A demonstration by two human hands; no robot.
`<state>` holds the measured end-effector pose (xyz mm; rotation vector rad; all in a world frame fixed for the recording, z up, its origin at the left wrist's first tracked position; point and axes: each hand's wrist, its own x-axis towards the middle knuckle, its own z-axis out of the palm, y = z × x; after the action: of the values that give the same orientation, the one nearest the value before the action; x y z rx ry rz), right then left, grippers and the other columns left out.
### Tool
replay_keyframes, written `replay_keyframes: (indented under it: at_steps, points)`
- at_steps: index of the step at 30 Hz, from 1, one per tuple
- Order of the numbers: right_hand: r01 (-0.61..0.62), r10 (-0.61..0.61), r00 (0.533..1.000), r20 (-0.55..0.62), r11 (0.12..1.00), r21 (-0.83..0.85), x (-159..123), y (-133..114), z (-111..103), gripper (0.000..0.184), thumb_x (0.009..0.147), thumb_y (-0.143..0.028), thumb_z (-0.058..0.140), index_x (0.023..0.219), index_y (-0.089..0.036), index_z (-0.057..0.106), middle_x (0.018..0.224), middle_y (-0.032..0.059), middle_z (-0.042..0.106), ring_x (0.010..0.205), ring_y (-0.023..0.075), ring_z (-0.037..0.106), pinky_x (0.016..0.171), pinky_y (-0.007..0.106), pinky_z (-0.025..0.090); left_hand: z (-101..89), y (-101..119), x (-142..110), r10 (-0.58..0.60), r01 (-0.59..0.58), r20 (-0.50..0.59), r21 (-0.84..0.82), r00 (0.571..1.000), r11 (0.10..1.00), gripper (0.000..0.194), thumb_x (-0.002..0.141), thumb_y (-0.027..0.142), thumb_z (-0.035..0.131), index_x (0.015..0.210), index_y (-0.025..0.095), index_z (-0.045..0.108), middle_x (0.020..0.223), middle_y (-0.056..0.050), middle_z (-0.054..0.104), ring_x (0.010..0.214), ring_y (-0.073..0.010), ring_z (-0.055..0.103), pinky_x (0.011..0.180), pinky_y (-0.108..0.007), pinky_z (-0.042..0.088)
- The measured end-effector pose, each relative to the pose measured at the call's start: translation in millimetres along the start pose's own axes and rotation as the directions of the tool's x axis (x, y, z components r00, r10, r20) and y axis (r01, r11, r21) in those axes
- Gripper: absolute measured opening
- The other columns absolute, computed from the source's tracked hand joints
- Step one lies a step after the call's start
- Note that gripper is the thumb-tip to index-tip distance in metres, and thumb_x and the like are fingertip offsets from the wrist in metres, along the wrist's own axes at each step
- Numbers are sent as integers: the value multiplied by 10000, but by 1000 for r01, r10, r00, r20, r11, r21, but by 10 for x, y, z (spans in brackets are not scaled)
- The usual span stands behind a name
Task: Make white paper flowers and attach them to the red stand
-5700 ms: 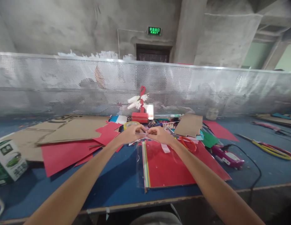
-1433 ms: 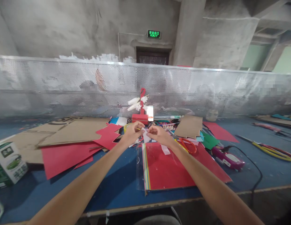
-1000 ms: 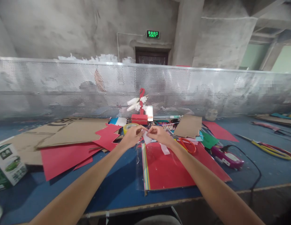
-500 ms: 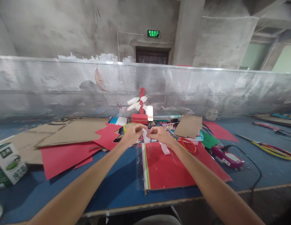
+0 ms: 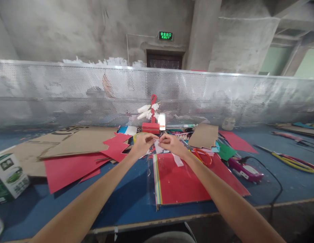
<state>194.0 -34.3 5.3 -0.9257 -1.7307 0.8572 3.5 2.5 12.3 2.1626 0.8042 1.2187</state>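
A small white piece of paper (image 5: 158, 147) is held up over the middle of the table between my two hands. My left hand (image 5: 144, 144) pinches its upper edge with thumb and fingers. From the other side my right hand (image 5: 171, 143) grips the same piece, its fingers curled and partly hiding it. Another white paper strip (image 5: 178, 160) shows beneath my right wrist, over a clear-wrapped pack of coloured paper (image 5: 184, 182) with a red sheet on top. Behind my hands stands a red upright decoration (image 5: 150, 128) with white flowers (image 5: 144, 109).
Cardboard (image 5: 81, 143) and red paper sheets (image 5: 73, 168) lie on the left, near a green-and-white carton (image 5: 10, 179). Orange-handled scissors (image 5: 203, 157), a purple power strip (image 5: 245, 170) with a black cable, and yellow-and-red-handled shears (image 5: 288, 160) lie right. A perforated metal screen (image 5: 192, 94) stands behind.
My fingertips have come slightly closer together around the white paper, and its upper part is now more covered. Other things have stayed in place.
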Motion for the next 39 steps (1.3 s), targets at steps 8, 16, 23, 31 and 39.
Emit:
replay_keyframes:
  at_steps: [8,16,23,31,39]
  points:
    - [0,-2,1000,-21,999,-52,13,2,-14,226,719,-348,705,833,-171,624,711,24,681,640,147,610,607,252,462,-14,7,-13,69,-72,31,142,997,987,230,866,343,567,945,183,712,876,-48,731,793,-184,675,704,-267,498]
    - [16,-20,999,-35,995,-96,25,31,-15,203,742,-350,676,808,-160,648,717,24,657,652,145,599,600,243,447,-16,34,-15,61,-65,25,198,998,978,246,869,325,557,980,191,731,891,-46,737,795,-185,676,710,-270,501]
    - [-1,-4,999,-46,995,-101,33,34,-2,217,730,-357,688,737,-145,646,674,20,643,606,126,571,591,240,422,-22,39,-1,12,-12,1,98,1000,995,243,833,290,582,984,180,738,962,-67,742,855,-201,685,753,-290,522]
    - [-13,9,999,-54,997,-78,37,66,-8,212,705,-324,707,796,-169,594,697,17,666,620,140,604,584,241,441,17,24,-12,9,-9,-8,7,1000,1000,234,811,250,579,1002,183,695,891,-42,730,824,-190,687,732,-283,525]
    - [47,-52,995,-82,997,-52,74,107,-28,273,692,-269,701,913,-178,570,784,14,655,663,144,615,627,259,481,28,12,-7,11,-7,-31,123,999,992,206,792,151,507,940,187,647,852,-26,712,770,-171,676,724,-286,521]
